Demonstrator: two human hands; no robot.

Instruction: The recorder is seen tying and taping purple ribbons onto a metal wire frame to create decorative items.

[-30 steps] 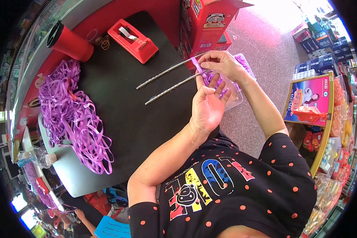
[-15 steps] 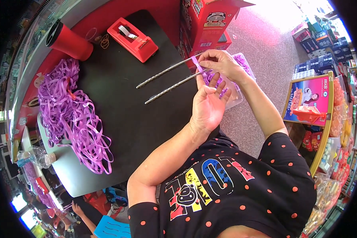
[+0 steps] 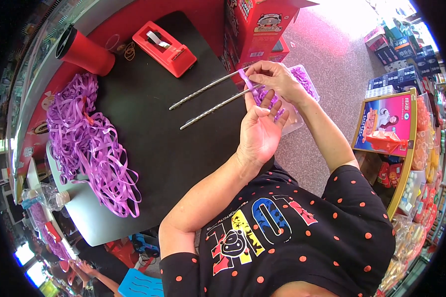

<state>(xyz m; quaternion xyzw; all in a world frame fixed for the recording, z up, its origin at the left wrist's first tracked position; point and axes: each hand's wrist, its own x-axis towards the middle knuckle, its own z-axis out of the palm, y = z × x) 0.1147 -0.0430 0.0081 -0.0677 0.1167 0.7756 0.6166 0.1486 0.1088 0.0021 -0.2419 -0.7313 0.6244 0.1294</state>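
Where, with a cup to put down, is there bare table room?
The widest bare stretch of black tabletop lies between the purple ribbon heap, the metal rods and the left forearm; a smaller one separates rods and red tape dispenser. It is crowded around the red tumbler and by the left hand and right hand.

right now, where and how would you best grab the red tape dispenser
I'd grip the red tape dispenser midway across its two long sides, coming from above: it sits on the black tabletop, narrower across than along, and the open hollow in its top looks a poorer hold.
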